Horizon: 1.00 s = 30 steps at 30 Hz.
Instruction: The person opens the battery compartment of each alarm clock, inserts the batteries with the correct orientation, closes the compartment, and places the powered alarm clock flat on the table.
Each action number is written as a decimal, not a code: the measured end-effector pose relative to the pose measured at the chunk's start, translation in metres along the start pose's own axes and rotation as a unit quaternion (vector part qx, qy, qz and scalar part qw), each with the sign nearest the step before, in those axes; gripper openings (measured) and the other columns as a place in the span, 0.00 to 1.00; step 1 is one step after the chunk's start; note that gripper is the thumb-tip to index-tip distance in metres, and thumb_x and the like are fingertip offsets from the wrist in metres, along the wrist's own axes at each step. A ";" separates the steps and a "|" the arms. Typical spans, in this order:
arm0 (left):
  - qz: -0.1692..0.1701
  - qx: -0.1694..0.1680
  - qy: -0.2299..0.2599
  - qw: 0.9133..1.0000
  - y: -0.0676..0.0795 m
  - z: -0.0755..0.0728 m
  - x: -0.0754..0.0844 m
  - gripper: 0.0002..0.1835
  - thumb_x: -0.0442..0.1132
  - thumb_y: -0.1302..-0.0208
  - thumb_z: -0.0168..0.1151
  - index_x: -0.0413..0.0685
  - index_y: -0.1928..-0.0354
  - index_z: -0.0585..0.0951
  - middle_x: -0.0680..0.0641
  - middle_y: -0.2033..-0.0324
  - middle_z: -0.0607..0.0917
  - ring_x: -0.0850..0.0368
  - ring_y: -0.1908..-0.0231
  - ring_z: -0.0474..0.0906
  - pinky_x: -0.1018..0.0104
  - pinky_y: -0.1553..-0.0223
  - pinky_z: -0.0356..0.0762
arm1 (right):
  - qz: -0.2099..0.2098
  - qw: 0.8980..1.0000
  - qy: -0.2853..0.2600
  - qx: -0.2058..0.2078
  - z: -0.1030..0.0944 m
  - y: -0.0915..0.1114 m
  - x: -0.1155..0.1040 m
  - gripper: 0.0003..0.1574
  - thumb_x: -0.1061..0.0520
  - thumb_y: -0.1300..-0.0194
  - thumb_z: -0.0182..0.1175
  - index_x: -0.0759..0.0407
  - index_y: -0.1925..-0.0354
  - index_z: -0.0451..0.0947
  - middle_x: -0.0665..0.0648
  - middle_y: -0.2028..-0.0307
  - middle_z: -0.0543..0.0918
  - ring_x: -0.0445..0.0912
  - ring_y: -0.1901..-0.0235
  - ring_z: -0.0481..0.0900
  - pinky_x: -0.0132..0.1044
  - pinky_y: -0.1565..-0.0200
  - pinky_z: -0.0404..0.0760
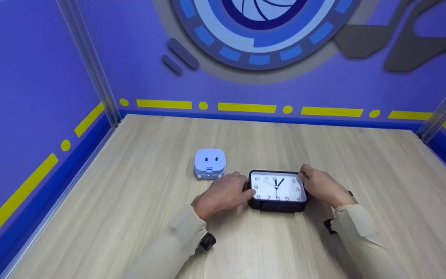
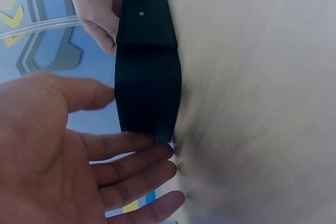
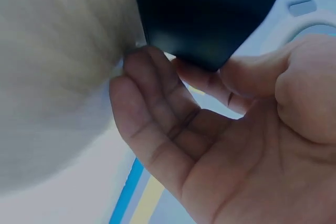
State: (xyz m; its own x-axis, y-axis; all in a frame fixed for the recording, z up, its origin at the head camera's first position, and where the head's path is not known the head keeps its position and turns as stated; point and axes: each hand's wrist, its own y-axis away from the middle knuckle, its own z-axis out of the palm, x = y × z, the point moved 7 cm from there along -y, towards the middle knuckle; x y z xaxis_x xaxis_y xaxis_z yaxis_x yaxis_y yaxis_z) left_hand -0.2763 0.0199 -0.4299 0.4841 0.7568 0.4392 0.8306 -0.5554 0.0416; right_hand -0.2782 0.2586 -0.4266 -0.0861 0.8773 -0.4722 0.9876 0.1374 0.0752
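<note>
A black rectangular alarm clock (image 1: 277, 188) with a white dial and black numerals lies face up on the wooden table, tipped slightly toward me. My left hand (image 1: 225, 195) holds its left side, thumb at the front rim; the left wrist view shows the index finger at the clock's (image 2: 148, 77) far edge and the other fingers spread past it. At the upper right corner my right hand (image 1: 323, 186) pinches the clock between thumb and index finger. In the right wrist view, the remaining fingers (image 3: 152, 114) are bent beside the dark casing (image 3: 205, 14).
Just beyond my left hand stands a small light blue box (image 1: 210, 163) with two dark marks and a front latch. Blue-purple panels (image 1: 246, 93) with yellow stripes wall the table (image 1: 161, 155) at the back and sides, joined by metal posts (image 1: 91, 58).
</note>
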 end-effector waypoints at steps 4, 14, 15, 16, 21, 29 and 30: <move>0.014 -0.015 -0.007 1.000 0.009 0.002 -0.001 0.24 0.55 0.22 0.59 0.39 0.44 0.85 0.47 0.52 0.82 0.54 0.55 0.76 0.55 0.50 0.77 | 0.000 1.000 -0.016 -0.026 0.002 0.006 0.000 0.08 0.60 0.17 0.50 0.63 0.52 0.74 0.61 0.64 0.78 0.54 0.65 0.75 0.47 0.64 0.72; 0.029 -0.046 0.032 0.998 0.021 0.001 -0.004 0.22 0.57 0.30 0.66 0.43 0.59 0.86 0.50 0.53 0.81 0.57 0.57 0.75 0.59 0.54 0.75 | -0.027 0.990 -0.108 -0.087 0.007 0.014 0.000 0.08 0.58 0.18 0.53 0.63 0.53 0.75 0.57 0.66 0.79 0.50 0.68 0.78 0.46 0.64 0.76; 0.031 -0.049 0.035 0.998 0.022 0.001 -0.005 0.22 0.58 0.31 0.67 0.43 0.59 0.86 0.50 0.52 0.82 0.57 0.56 0.75 0.59 0.54 0.75 | -0.029 0.988 -0.120 -0.095 0.008 0.015 0.001 0.08 0.59 0.18 0.54 0.63 0.53 0.75 0.58 0.65 0.80 0.51 0.67 0.79 0.46 0.64 0.77; 0.033 -0.052 0.036 0.997 0.022 0.000 -0.006 0.23 0.58 0.31 0.67 0.43 0.59 0.86 0.49 0.51 0.82 0.57 0.56 0.75 0.59 0.54 0.75 | -0.031 0.985 -0.133 -0.102 0.009 0.015 0.001 0.08 0.59 0.18 0.54 0.63 0.53 0.75 0.58 0.64 0.81 0.51 0.66 0.80 0.47 0.62 0.78; 0.054 -0.064 0.055 0.995 0.025 -0.002 -0.011 0.23 0.59 0.35 0.70 0.44 0.61 0.85 0.52 0.55 0.81 0.58 0.59 0.74 0.61 0.57 0.74 | -0.041 0.972 -0.177 -0.147 0.013 0.017 0.000 0.10 0.57 0.18 0.55 0.64 0.54 0.75 0.58 0.63 0.83 0.52 0.63 0.84 0.48 0.57 0.82; 0.059 -0.082 0.095 0.990 0.025 -0.003 -0.019 0.20 0.59 0.37 0.74 0.49 0.68 0.85 0.56 0.57 0.80 0.60 0.60 0.72 0.63 0.57 0.72 | -0.047 0.957 -0.218 -0.186 0.017 0.018 0.006 0.14 0.53 0.20 0.59 0.65 0.54 0.76 0.59 0.62 0.85 0.53 0.61 0.86 0.46 0.56 0.84; 0.058 -0.083 0.098 0.990 0.024 -0.003 -0.020 0.20 0.59 0.37 0.75 0.50 0.69 0.85 0.56 0.57 0.80 0.60 0.60 0.72 0.63 0.57 0.72 | -0.043 0.957 -0.219 -0.185 0.017 0.018 0.009 0.14 0.53 0.20 0.60 0.65 0.54 0.76 0.58 0.62 0.84 0.53 0.61 0.85 0.46 0.56 0.84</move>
State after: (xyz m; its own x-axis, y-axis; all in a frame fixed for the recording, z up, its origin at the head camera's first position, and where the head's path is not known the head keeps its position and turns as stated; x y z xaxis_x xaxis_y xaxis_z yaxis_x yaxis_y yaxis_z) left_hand -0.2666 -0.0095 -0.4350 0.4965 0.6124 0.6152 0.7087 -0.6952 0.1201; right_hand -0.2587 0.2610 -0.4438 -0.0214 0.5901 -0.8070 0.8582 0.4249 0.2879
